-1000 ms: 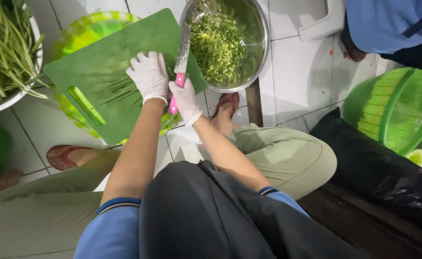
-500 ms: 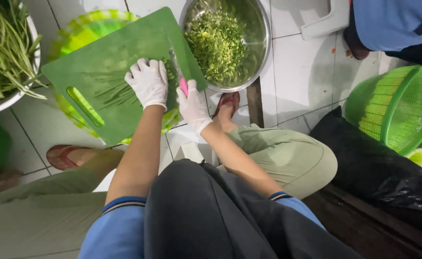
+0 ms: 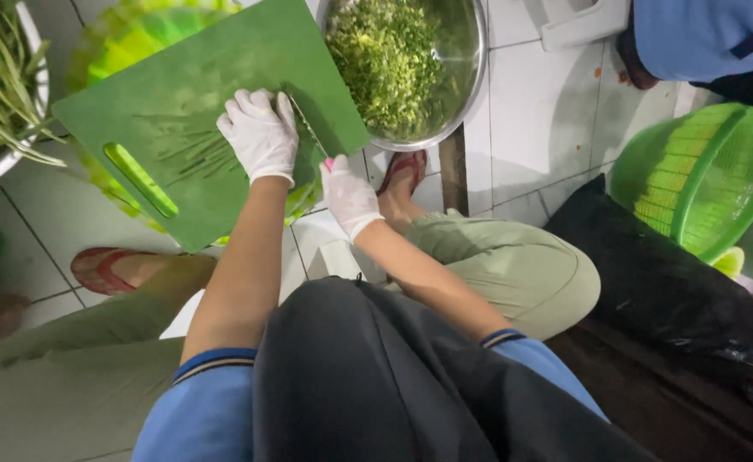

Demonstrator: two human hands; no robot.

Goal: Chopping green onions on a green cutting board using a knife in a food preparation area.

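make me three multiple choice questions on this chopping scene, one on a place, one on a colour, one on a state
1. Where does the steel bowl of chopped greens sit?
A. on the person's lap
B. on the tiled floor beside the cutting board
C. inside the green basket

2. What colour is the cutting board?
A. white
B. blue
C. green

3. What is the left hand doing?
A. pressing down on green stalks on the board
B. resting in the bowl
C. gripping the basket

Answers: 1 B, its rim meets the board's edge over floor tiles; 2 C, plainly green; 3 A, the gloved hand lies flat on the stalks while the right hand holds the knife.
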